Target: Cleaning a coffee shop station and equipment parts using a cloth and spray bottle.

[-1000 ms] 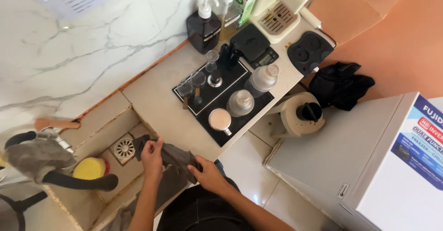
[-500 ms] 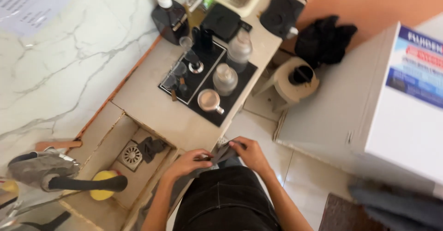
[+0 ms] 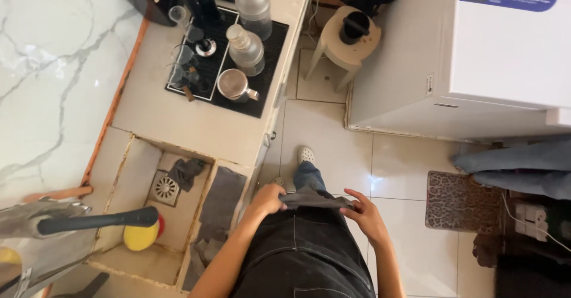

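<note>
Left hand: my left hand sits low centre of the frame, fingers curled and pinching the near-left end of the grey cloth.
Right hand: my right hand, just right of centre, is closed on the cloth's other end, thumb on top.
Cloth: I hold it stretched between both hands, in front of my waist and above the tiled floor, clear of the counter.
Sink: lower left of the frame; a drain grate with a dark rag just beside it, a yellow sponge near the bottom wall.
Pan: its black handle reaches across the sink's left edge.
Counter: upper left, a black mat carrying two glass bottles, a metal cup and small glasses.
Right side: white appliance at upper right, patterned mat on the floor.
Doing it well: I judge the pinch should stay even at both ends, cloth taut, so it doesn't sag toward the floor.
</note>
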